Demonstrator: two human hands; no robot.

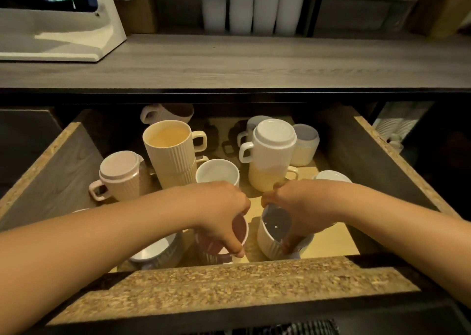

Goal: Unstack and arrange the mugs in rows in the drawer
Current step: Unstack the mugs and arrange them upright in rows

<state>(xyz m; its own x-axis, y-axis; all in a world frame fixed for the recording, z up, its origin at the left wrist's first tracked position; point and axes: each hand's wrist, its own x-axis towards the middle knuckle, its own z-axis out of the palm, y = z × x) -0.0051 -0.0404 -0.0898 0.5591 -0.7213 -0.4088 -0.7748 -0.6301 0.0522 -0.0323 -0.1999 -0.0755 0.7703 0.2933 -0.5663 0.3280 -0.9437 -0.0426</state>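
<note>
Head view: open drawer (54, 156) full of mugs, both hands down at its front edge.

- Left hand (219, 212) grips a pink mug (240, 229) from above. Fingers are curled over the rim and the thumb runs down the near outer wall. The mug is tilted, mouth to the right.
- Right hand (303, 206) grips a white ribbed mug (267, 243) the same way. Fingers are hooked over the rim and the dark inside is visible.
- The two held mugs are just beside each other at front centre; can't tell if either touches the drawer floor.
- Behind them: a cream ribbed stack (170, 156), an upturned white mug on a yellow mug (271, 153), an upturned pink mug (119, 174) at left, and an upright white mug (217, 173) between the stacks.
- Another white mug (155, 250) sits under the left forearm.
</note>
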